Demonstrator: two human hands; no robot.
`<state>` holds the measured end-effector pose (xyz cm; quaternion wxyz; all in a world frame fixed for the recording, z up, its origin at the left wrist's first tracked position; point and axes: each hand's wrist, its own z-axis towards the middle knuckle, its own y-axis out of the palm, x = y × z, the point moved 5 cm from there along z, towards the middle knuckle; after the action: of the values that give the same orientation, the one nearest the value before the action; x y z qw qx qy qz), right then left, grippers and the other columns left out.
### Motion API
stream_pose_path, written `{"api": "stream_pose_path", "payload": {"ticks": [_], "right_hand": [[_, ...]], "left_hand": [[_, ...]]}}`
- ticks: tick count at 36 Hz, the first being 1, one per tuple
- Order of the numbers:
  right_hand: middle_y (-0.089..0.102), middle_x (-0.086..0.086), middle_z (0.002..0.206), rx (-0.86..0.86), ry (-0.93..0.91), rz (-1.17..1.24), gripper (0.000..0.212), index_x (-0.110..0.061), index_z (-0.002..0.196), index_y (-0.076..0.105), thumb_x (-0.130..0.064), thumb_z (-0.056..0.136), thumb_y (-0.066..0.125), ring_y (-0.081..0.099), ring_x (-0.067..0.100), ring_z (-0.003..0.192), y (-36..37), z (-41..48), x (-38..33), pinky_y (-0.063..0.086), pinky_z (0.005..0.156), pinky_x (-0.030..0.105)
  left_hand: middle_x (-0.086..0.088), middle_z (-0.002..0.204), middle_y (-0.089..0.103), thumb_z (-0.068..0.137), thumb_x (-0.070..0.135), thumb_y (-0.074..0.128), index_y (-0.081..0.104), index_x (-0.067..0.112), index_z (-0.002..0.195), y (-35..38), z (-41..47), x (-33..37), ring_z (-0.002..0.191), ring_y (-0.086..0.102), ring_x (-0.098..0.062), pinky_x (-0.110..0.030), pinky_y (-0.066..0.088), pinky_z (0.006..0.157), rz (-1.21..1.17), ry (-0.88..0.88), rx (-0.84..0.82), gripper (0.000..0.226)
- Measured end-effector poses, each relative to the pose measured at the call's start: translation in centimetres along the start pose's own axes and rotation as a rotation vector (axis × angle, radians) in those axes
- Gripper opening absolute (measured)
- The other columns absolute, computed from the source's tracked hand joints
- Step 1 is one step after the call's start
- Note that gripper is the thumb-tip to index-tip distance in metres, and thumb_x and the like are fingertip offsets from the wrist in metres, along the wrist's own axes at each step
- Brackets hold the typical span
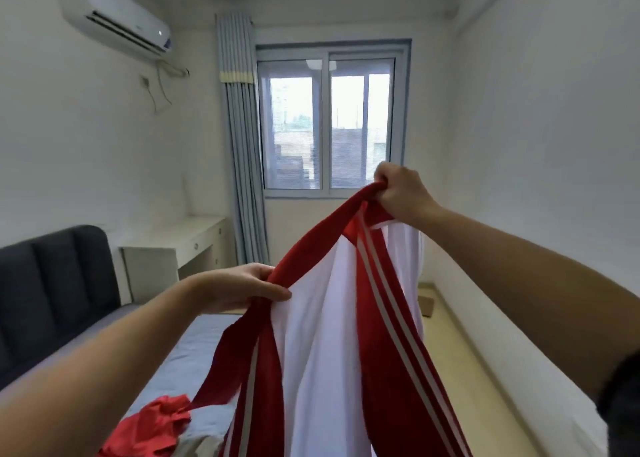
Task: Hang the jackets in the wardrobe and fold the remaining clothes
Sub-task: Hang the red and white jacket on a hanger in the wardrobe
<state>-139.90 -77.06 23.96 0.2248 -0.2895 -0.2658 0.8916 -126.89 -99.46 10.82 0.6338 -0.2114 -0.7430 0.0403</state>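
I hold a red and white jacket point(332, 335) up in front of me, with white stripes running down its red sleeves. My left hand point(239, 288) pinches its red collar edge at the lower left. My right hand point(398, 193) grips the bunched red fabric higher up, in front of the window. The jacket hangs down from both hands over the bed. A crumpled red garment point(152, 425) lies on the bed at the bottom left. No wardrobe is in view.
The bed point(194, 356) has a grey-blue sheet and a dark padded headboard point(52, 290) on the left. A white desk point(180, 245) stands in the far left corner by the grey curtain point(242, 152). Bare floor point(460, 370) runs along the right wall.
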Motion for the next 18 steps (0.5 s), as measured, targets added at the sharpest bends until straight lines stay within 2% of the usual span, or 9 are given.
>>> {"api": "stream_pose_path", "payload": {"ticks": [4,7,9,10,12,15,16,17,18], "right_hand": [[0.059,0.007,0.088,0.034,0.132,-0.014,0.005,-0.012,0.086,0.059,-0.015,0.088,0.062,0.051,0.021,0.08,-2.0,0.0,0.7,0.035,0.069,0.025],[0.066,0.015,0.096,-0.294,0.249,-0.081,0.017,0.0,0.095,0.068,-0.015,0.088,0.062,0.06,0.026,0.086,-1.9,-1.4,1.8,0.049,0.076,0.035],[0.067,0.014,0.089,-0.441,0.303,-0.101,0.016,0.0,0.092,0.07,-0.015,0.085,0.068,0.06,0.022,0.08,-2.3,-2.5,2.2,0.051,0.076,0.033],[0.065,0.011,0.083,-0.418,0.301,-0.089,0.011,-0.003,0.084,0.071,-0.014,0.083,0.069,0.057,0.021,0.077,-3.0,-2.5,2.0,0.049,0.07,0.03],[0.061,0.006,0.071,-0.213,0.237,-0.022,0.012,-0.01,0.072,0.067,-0.014,0.083,0.07,0.055,0.021,0.075,-5.2,-1.5,1.0,0.044,0.061,0.026],[0.065,0.01,0.078,0.232,0.01,-0.032,0.017,-0.004,0.085,0.07,-0.022,0.085,0.069,0.059,0.024,0.076,-9.0,0.2,-1.4,0.047,0.068,0.032],[0.066,0.01,0.082,0.247,-0.042,-0.039,0.019,-0.004,0.089,0.069,-0.023,0.087,0.067,0.059,0.024,0.076,-9.4,0.3,-1.9,0.046,0.069,0.032],[0.067,0.01,0.085,0.132,-0.064,-0.104,0.019,-0.007,0.092,0.069,-0.024,0.087,0.066,0.059,0.023,0.077,-8.8,0.4,-2.1,0.044,0.069,0.03],[0.068,0.009,0.088,-0.085,-0.059,-0.262,0.017,-0.01,0.093,0.069,-0.025,0.087,0.065,0.059,0.023,0.079,-7.4,-0.1,-1.9,0.041,0.068,0.028]], "left_hand": [[-0.013,0.107,0.07,0.071,0.027,0.081,0.059,0.003,0.115,0.0,-1.0,-1.6,0.097,0.067,-0.025,-0.035,0.055,0.086,0.026,-0.08,-0.043,0.055],[-0.012,0.108,0.071,0.074,0.032,0.081,0.066,0.009,0.111,-0.9,-1.8,-0.6,0.097,0.069,-0.026,-0.036,0.055,0.086,0.134,-0.083,0.029,0.046],[-0.01,0.1,0.073,0.074,0.039,0.075,0.07,0.013,0.104,-2.0,-2.5,1.7,0.088,0.071,-0.023,-0.032,0.058,0.079,0.222,-0.029,0.177,0.041],[-0.008,0.096,0.074,0.077,0.042,0.071,0.071,0.015,0.102,-2.7,-2.8,3.3,0.083,0.071,-0.021,-0.029,0.058,0.076,0.256,0.023,0.277,0.038],[-0.001,0.086,0.075,0.085,0.044,0.063,0.072,0.017,0.101,-4.6,-3.6,7.5,0.074,0.07,-0.016,-0.022,0.055,0.067,0.204,0.185,0.481,0.033],[0.006,0.068,0.067,0.091,0.033,0.06,0.067,0.019,0.087,-7.1,-5.4,13.7,0.059,0.061,-0.009,-0.014,0.047,0.054,0.23,0.516,0.662,0.017],[0.002,0.071,0.065,0.092,0.03,0.061,0.066,0.018,0.085,-7.6,-5.4,14.5,0.062,0.058,-0.011,-0.017,0.047,0.055,0.36,0.524,0.665,0.015],[-0.003,0.077,0.065,0.092,0.028,0.06,0.066,0.015,0.089,-7.7,-4.8,14.2,0.066,0.057,-0.013,-0.023,0.048,0.06,0.556,0.425,0.622,0.015],[-0.006,0.084,0.067,0.093,0.029,0.06,0.068,0.011,0.094,-7.5,-3.7,12.8,0.07,0.057,-0.015,-0.029,0.049,0.066,0.773,0.246,0.533,0.019]]}}
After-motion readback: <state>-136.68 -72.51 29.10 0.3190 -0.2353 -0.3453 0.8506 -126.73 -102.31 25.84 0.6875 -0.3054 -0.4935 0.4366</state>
